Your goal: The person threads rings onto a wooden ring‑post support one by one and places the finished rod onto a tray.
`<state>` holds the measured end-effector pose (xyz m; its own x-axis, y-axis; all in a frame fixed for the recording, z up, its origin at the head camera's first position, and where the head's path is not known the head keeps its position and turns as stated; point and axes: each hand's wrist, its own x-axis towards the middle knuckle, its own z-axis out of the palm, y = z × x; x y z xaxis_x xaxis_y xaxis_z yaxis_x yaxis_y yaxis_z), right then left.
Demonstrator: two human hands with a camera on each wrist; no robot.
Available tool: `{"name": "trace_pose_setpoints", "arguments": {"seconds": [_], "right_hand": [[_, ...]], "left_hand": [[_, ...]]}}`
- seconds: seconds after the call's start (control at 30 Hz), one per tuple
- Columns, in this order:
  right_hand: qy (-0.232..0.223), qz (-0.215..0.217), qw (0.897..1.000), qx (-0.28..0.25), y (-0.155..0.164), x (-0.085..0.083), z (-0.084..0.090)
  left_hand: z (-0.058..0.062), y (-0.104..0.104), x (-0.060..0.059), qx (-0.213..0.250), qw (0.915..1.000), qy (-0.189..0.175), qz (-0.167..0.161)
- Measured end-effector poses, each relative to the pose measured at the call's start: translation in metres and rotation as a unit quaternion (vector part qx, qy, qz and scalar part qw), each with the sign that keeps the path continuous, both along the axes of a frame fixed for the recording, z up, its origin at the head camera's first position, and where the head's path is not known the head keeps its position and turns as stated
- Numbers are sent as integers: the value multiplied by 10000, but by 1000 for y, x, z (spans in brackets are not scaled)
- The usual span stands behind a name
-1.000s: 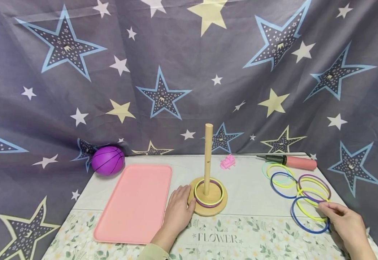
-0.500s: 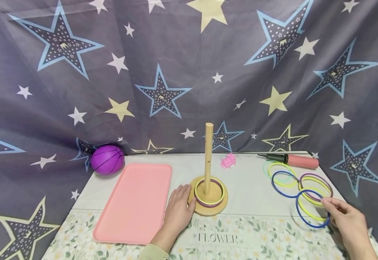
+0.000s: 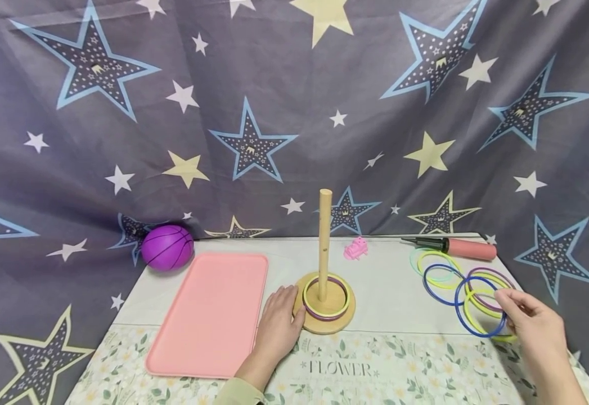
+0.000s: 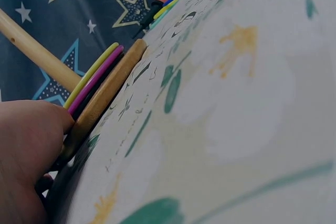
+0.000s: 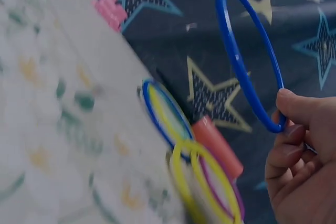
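At five o'clock on the table, nearest the person, the right hand [image 3: 534, 326] pinches a blue ring [image 3: 480, 307] by its rim between thumb and curled fingers; the ring is lifted clear of the tablecloth [image 3: 390, 360] and tilted, hanging over the loose rings [image 3: 489, 287] that lie flat just beyond it at about three o'clock. Near the centre, slightly towards seven o'clock, the left hand [image 3: 276, 329] rests with relaxed, nearly straight fingers against the edge of the wooden base [image 3: 347, 315], bracing it without curling round anything. A wooden peg [image 3: 324, 242] stands upright from that base, with a yellow and a purple ring [image 3: 326, 304] already lying round its foot. By my reading, the step in hand is the carry of a picked ring towards the peg; the next move calls for levelling the ring and bringing its opening over the peg's top at twelve o'clock of the base. Further off lie a pink tray [image 3: 208, 315] at nine o'clock, a purple ball [image 3: 167, 247] at ten, and a small pink toy [image 3: 355, 249] and a pump [image 3: 456, 246] at the far edge.
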<state>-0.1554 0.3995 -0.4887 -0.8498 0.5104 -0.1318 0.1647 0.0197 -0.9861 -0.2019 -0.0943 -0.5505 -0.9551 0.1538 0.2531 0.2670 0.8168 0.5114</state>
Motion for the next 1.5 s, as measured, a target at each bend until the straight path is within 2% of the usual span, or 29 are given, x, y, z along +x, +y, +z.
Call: {"name": "trace_pose_setpoints", "arguments": {"seconds": [0.07,0.27,0.43,0.63,0.93,1.07,1.3,1.5], "right_hand": [[185,94,9997,-153,-6,-3,8],[708,469,9964,-26,-30,-12,32],[1282,802,9883,-198,-52,-20,54],[1836,968,9778,-294,-86,-30,79],[2255,908,9674,-716,-129,-46,120],[2480,1135,9587,-810,-147,-51,137],[2951,1565,9393,-781,-185,-62,162],[3021,1647,9371,-582,-211,-70,176]], "left_hand": [[0,0,-2,0,10000,30,-25],[1,2,-4,16,9999,84,-88],[2,4,-5,22,9999,96,-94],[2,4,-6,44,9999,61,-85],[0,1,-6,43,10000,38,-16],[0,0,-5,62,10000,40,-24],[-1,-1,-3,105,9999,94,3],[0,-2,-2,119,9999,81,-19]]}}
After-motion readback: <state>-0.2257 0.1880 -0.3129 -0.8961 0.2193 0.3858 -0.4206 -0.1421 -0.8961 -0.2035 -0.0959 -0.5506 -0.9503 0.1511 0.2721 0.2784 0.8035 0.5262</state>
